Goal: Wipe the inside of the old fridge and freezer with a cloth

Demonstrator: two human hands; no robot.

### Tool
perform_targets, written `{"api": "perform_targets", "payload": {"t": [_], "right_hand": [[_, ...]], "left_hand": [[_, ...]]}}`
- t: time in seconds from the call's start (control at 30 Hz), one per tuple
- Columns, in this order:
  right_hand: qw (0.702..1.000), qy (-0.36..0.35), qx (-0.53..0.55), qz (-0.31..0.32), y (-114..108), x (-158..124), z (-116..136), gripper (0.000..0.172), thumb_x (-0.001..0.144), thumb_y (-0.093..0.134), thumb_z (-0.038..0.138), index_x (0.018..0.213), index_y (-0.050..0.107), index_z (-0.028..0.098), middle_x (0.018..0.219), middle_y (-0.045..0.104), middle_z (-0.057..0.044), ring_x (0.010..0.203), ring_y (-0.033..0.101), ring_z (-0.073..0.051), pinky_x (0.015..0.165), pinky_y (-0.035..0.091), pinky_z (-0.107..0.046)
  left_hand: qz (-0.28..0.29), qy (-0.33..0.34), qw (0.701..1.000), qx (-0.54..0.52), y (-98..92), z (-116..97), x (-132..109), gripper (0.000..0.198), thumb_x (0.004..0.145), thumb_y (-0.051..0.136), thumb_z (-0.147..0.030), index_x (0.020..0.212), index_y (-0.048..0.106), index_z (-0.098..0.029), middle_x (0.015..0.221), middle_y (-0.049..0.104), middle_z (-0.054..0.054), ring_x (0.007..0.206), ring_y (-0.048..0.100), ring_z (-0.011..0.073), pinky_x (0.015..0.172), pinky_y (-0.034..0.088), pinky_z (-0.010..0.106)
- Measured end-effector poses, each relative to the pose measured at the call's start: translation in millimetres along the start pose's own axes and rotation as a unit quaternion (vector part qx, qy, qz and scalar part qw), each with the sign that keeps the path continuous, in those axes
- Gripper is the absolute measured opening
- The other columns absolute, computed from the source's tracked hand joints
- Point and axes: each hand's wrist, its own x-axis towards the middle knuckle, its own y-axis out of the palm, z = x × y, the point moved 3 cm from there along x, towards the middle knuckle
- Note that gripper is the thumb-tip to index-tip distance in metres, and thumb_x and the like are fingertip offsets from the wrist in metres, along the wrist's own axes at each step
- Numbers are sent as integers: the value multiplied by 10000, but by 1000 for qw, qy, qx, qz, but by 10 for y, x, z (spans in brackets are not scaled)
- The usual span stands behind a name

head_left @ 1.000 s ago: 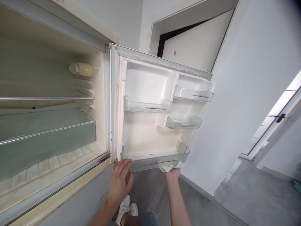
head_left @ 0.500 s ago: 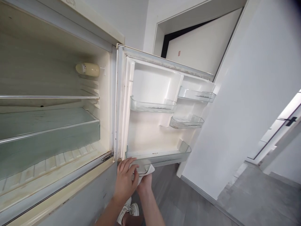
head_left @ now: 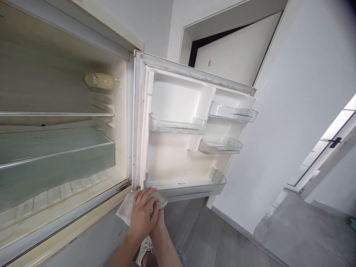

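An old fridge stands open, its door (head_left: 178, 159) swung out to the right. My left hand (head_left: 143, 217) lies with fingers stretched against the lower left corner of the door's bottom shelf (head_left: 191, 189). My right hand (head_left: 159, 219) sits just under and behind the left one, mostly hidden by it. It is closed on a white cloth (head_left: 125, 210), which sticks out to the left below the door's hinge corner.
The fridge's inside (head_left: 55, 148) has glass shelves and a pale lamp housing (head_left: 99, 81). The door carries three smaller clear bins above the bottom shelf. A white wall (head_left: 292, 111) stands close behind the door. Grey floor (head_left: 217, 237) and my white shoe (head_left: 141, 252) lie below.
My right hand with the cloth has slid left along the underside of the bottom door shelf, from its right end to the hinge corner. My left hand has stayed at the left corner.
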Motion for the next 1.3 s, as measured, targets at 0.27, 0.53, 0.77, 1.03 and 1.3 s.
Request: {"api": "perform_targets", "payload": {"t": [0.27, 0.53, 0.77, 1.03, 1.3], "right_hand": [[993, 77, 81, 29, -34, -109, 630, 293, 742, 556, 361, 936, 668, 173, 981, 705, -74, 1059, 593, -207, 973, 440, -431], [993, -62, 60, -83, -685, -464, 1719, 359, 712, 526, 380, 1002, 681, 235, 1162, 661, -109, 1188, 527, -266, 998, 357, -581], [972, -177, 53, -146, -1004, -583, 2335, 299, 703, 489, 304, 931, 676, 255, 1129, 668, -88, 1119, 559, -270, 930, 386, -633], [971, -196, 32, -129, -937, -606, 2257, 217, 669, 559, 330, 845, 660, 254, 1043, 684, -52, 1047, 575, -268, 895, 423, -615], [987, -104, 40, -115, -801, -545, 1782, 239, 677, 583, 373, 869, 675, 265, 1072, 686, -75, 1060, 584, -277, 915, 414, -598]], "left_hand": [[7, 18, 1000, 10, -67, 51, -46, 175, 803, 485, -124, 845, 577, -266, 1169, 643, 36, 1197, 504, 219, 940, 491, 448], [16, 13, 1000, -6, -51, 140, -130, 177, 821, 484, -131, 864, 566, -281, 1187, 618, 40, 1231, 464, 218, 952, 510, 477], [15, 11, 1000, -17, -85, 163, -142, 183, 817, 484, -126, 858, 564, -286, 1194, 613, 32, 1241, 453, 207, 978, 519, 488], [5, -8, 1000, -22, -82, 180, -160, 171, 815, 490, -143, 843, 591, -278, 1175, 632, 38, 1231, 483, 227, 951, 529, 472], [7, -5, 999, -31, -72, 167, -137, 169, 816, 488, -143, 846, 588, -275, 1175, 638, 38, 1219, 499, 229, 945, 524, 474]]}}
